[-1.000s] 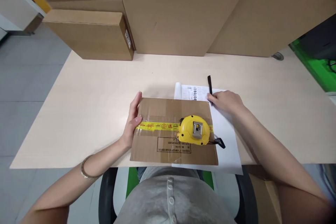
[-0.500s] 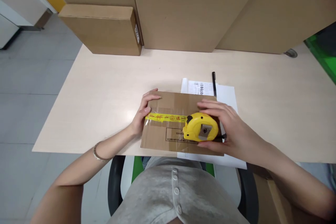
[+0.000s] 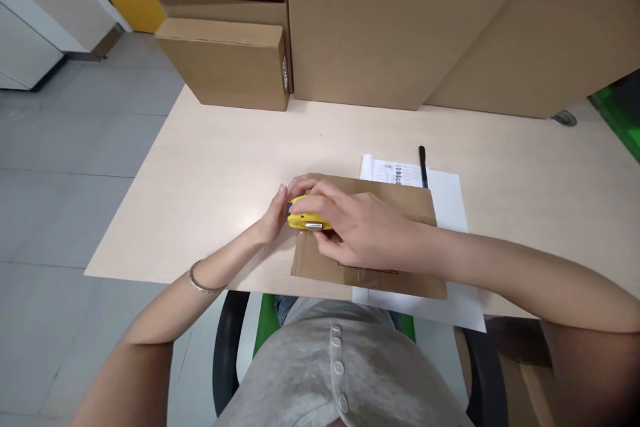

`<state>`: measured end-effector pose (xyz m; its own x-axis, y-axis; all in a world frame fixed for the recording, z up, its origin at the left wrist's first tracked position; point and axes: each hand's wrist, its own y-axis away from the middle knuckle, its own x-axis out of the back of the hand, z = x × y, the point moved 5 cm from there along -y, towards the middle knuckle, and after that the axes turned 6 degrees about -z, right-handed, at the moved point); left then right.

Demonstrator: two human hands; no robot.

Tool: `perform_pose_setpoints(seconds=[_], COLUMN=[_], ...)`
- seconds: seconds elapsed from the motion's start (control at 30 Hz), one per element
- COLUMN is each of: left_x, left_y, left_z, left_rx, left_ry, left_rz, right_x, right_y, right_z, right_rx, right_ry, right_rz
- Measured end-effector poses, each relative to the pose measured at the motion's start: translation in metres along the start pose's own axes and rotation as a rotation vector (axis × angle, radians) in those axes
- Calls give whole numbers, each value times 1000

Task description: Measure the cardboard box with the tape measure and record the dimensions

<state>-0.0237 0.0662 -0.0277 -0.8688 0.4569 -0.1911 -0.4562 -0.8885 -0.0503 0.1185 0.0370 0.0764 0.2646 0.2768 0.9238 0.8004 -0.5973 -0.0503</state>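
Observation:
A brown cardboard box [image 3: 320, 260] lies flat on the table, partly on top of white paper. My right hand [image 3: 357, 223] is wrapped round a yellow tape measure [image 3: 305, 213], with a metal clip on its side, over the box's left end. At that same end is my left hand [image 3: 275, 217], its thumb raised beside the tape measure's front. Its other fingers reach along the box's far left corner, partly hidden by the tape measure. Whether any blade is pulled out cannot be seen.
White sheets [image 3: 447, 203] and a printed label sheet [image 3: 397, 172] lie under and behind the box. A black pen [image 3: 423, 167] rests on them. Large cardboard boxes [image 3: 380, 40] and a smaller carton [image 3: 225, 73] line the table's [image 3: 225, 147] back.
My right hand has carried the tape measure left across the box to its left end and turned it. My left thumb has lifted off the box. The whole view has shifted slightly.

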Motion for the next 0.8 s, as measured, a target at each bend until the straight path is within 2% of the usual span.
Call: perform_pose_setpoints(seconds=[0.17, 0.3, 0.4, 0.53, 0.63, 0.7, 0.8], left_x=[4, 9, 14, 16, 18, 19, 22], left_y=[1, 0, -3, -6, -6, -6, -7], left_z=[7, 9, 6, 3, 2, -1, -5], left_rx=[-40, -92, -78, -48, -69, -115, -215], left_ry=[-101, -215, -203, -186, -218, -253, -287], left_rz=[-72, -168, -164, -180, -206, -258, -330], right_x=[-5, -3, 9, 28, 34, 32, 26], right_y=[0, 21, 61, 142, 191, 204, 201], right_z=[1, 15, 38, 73, 92, 95, 92], right_rx=[-21, -44, -153, -337, -466, -474, -410], right_ry=[11, -46, -124, -176, -221, -251, -249], right_rz=[92, 71, 113, 127, 205, 230, 241])
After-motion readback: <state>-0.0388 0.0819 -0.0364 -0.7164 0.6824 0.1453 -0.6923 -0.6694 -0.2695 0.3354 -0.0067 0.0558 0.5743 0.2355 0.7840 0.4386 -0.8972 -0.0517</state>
